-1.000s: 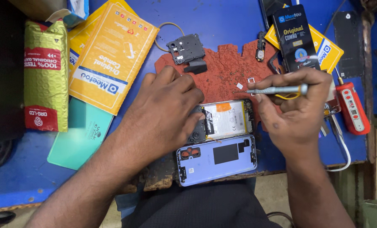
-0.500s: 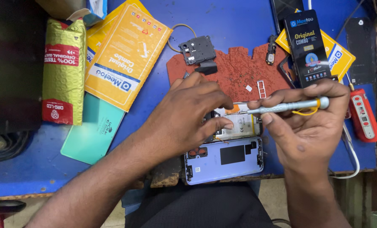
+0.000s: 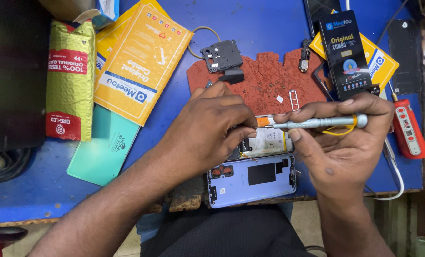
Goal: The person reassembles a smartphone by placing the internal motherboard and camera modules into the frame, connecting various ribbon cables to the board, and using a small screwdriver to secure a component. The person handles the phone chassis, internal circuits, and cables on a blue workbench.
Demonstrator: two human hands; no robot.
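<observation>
On the blue workbench (image 3: 269,28), near its front edge, the left hand (image 3: 212,123) pins the opened phone (image 3: 269,142) while the right hand (image 3: 336,143) grips a silver screwdriver (image 3: 317,123); unscrewing seems underway, calling for a steady tip.

Bright, even light falls from overhead; shadows under both hands stay soft. Glare streaks the glossy black box (image 3: 346,52) above the grip. Focus is sharp, edges slightly bowed, far left dark.

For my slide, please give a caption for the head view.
Right hand holds screwdriver over opened phone; left hand steadies it.
</observation>
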